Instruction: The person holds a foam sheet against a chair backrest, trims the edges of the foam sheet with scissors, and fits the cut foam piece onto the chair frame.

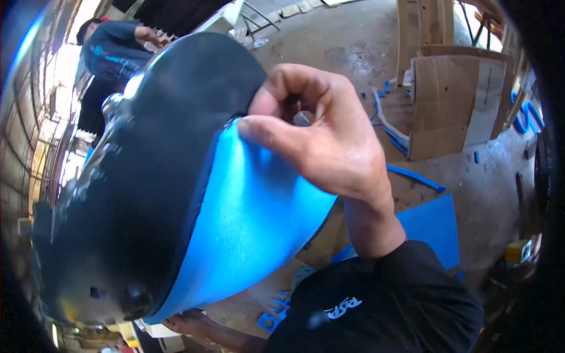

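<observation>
A large glossy black curved piece fills the left and middle of the view. Bright blue sheet material lies along its right side and meets the black at a dark seam. At the top of this seam my right hand is closed, thumb and fingers pinching the blue sheet's upper edge. Below the piece, my left hand is against the lower end of the blue sheet, its fingers mostly hidden.
A person in a dark shirt stands at the upper left. A cardboard-covered wooden frame is at the upper right. Blue strips and a flat blue sheet lie on the floor. A yellow tool is at the right.
</observation>
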The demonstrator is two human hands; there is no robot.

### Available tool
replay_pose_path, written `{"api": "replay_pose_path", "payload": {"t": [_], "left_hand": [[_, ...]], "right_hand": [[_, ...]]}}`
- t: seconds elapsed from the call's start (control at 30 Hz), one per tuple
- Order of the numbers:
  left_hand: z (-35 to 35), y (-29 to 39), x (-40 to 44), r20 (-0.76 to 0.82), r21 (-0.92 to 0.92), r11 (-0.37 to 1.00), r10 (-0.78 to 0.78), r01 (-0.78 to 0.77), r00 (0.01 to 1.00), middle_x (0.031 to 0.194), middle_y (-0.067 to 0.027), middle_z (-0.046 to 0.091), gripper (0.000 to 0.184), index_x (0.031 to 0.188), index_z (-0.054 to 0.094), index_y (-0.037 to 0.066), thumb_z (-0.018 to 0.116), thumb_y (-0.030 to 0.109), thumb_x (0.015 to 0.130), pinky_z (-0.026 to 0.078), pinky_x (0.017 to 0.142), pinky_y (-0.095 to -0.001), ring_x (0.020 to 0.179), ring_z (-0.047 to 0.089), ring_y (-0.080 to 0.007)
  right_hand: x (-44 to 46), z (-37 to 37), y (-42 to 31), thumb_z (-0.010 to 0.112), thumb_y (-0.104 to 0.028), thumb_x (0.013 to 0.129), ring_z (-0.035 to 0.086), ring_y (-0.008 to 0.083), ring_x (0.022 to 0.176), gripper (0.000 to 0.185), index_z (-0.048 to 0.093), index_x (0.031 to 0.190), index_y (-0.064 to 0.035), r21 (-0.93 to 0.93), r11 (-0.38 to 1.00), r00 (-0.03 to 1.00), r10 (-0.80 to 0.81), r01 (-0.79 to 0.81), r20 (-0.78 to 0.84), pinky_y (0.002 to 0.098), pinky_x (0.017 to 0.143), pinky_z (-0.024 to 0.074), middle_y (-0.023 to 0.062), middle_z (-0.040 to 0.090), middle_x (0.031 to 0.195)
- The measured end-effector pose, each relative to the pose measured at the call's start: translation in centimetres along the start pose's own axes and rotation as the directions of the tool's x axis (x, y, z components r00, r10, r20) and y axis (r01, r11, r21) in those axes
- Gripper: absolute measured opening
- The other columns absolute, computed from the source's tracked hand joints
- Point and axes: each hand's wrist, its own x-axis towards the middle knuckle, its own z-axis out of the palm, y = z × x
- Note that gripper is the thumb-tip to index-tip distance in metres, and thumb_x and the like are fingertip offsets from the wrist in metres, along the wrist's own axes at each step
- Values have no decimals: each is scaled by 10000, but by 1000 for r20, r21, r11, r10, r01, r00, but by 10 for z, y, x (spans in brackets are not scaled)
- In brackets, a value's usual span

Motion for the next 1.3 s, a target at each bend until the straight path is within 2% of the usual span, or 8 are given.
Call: {"api": "replay_pose_path", "payload": {"t": [0.07,0.2,0.27,0.3,0.43,0.73,0.93,1.3], "left_hand": [[0,5,-7,-52,-28,990,-137,136,989,1201,-188,538,383,1203,536,-15,509,295,979,462,912,-421,1026,548,-276],[-19,-34,-24,-73,-8,995,-103,103,992,1118,-108,559,359,1236,526,34,599,189,921,466,855,-358,978,542,-191],[7,-2,-22,-116,-274,951,-177,140,977,960,-14,582,185,1045,592,52,624,55,862,452,774,-278,850,537,-116],[11,17,-19,-97,10,1000,0,1,995,916,-12,576,167,1011,590,42,646,53,853,444,733,-250,808,529,-99],[14,29,-14,48,-352,934,-38,53,998,845,17,544,111,920,507,63,594,1,888,401,704,-218,774,476,-52],[12,17,-5,24,-431,898,116,-94,993,812,-1,586,279,1050,590,15,745,51,821,440,642,-227,718,526,-66],[12,10,6,-43,-433,844,330,-315,943,807,-6,588,323,1102,620,-1,757,47,812,434,616,-203,692,507,-49],[4,16,26,47,-542,810,295,-223,954,763,-46,589,157,832,643,-3,758,104,823,454,566,-266,621,555,-119]], "right_hand": [[-1,1,-2,704,-97,768,540,94,644,133,618,728,-4,-67,998,1000,-5,3,-27,259,602,449,26,599,670],[-8,-8,4,686,-106,828,529,78,685,75,640,825,-46,-54,998,1000,-9,9,4,226,616,415,-20,597,765],[-6,-6,19,665,-138,861,539,109,800,119,614,893,-36,-22,1000,987,-16,12,-163,253,769,421,13,590,832],[-5,-4,17,655,-149,877,538,102,797,111,617,893,-45,-73,996,993,-53,46,-102,246,776,416,5,590,827],[6,-18,28,615,-203,938,496,54,754,137,627,868,-87,-137,977,986,-158,165,57,209,764,383,-42,560,776],[11,-22,24,598,-338,938,441,69,703,251,637,879,-97,-336,911,971,-227,239,74,256,707,353,-58,523,749],[10,-20,29,560,-422,935,524,104,836,398,634,1129,-83,-297,927,972,-206,230,108,291,803,393,-4,610,969],[10,-18,32,555,-310,975,537,92,873,282,614,1159,-105,-165,970,984,-177,181,39,280,796,410,-22,614,948]]}}
